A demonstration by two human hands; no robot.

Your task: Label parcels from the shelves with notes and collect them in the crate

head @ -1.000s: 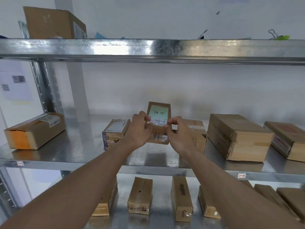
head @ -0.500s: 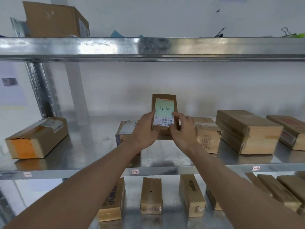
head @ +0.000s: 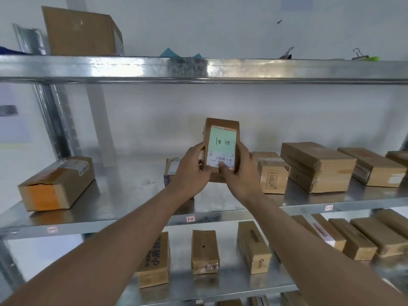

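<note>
- Parcel (head: 221,151): held upright in front of the middle shelf (head: 123,186), clear of its surface, labelled face toward the camera.
- Note (head: 221,139): pale green, handwritten, lying flat on the upper part of that face, just above the printed barcode label (head: 221,160).
- Change: over the last second the parcel has come up from low and tilted to upright and nearer the camera. The note, earlier seen only as a small patch, now reads as fully laid down.
- Left hand (head: 191,171): grip curled round the parcel's left edge, thumb on the front.
- Right hand (head: 238,173): grip round the right edge, thumb (head: 223,168) pressing the lower edge of the label.
- Judgement: labelling of this parcel looks finished or nearly so, with the thumb likely smoothing it down. The next step would be carrying it to the crate.
- Crate: not in view, so its contents cannot be told.
- Middle shelf: one parcel with an orange end (head: 56,184) at left, one partly hidden behind the left hand, and a row of four or so at right (head: 318,166).
- Lower shelf (head: 220,281): a row of small parcels standing on end, none showing a green note.
- Top shelf (head: 198,67): a large box (head: 81,32) at left, blue paper corners, two binder clips (head: 359,56).
</note>
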